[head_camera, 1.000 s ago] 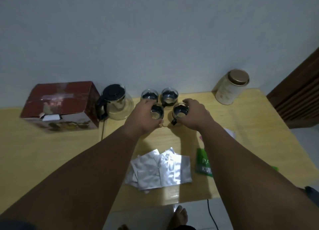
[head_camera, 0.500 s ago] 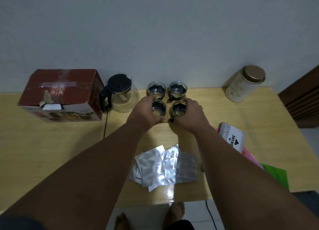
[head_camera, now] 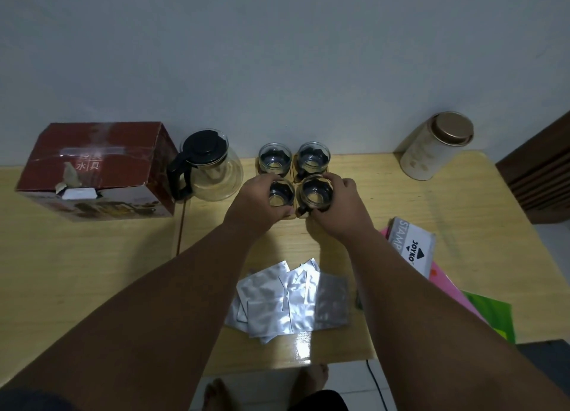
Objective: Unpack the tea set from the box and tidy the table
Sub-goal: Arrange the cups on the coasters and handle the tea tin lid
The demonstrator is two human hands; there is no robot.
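Several small glass cups stand in a square at the back of the wooden table [head_camera: 92,271]. My left hand [head_camera: 256,207] wraps the near left cup [head_camera: 280,194]; my right hand [head_camera: 342,210] wraps the near right cup [head_camera: 316,194]. Both cups rest on the table, close side by side. Behind them stand the far left cup [head_camera: 274,160] and the far right cup [head_camera: 313,160]. A glass teapot [head_camera: 212,167] with a black lid and handle stands to their left. The red tea set box [head_camera: 95,170] lies at the far left.
A pile of silver foil sachets [head_camera: 290,299] lies near the front edge between my forearms. A cream tin with a gold lid [head_camera: 435,148] stands at the back right. A stamp pad box [head_camera: 413,250] rests on pink and green paper [head_camera: 490,312] at the right.
The view has tilted and shifted, so the stamp pad box now shows. My hands have stayed around the two near cups, drawing them close behind the far pair.
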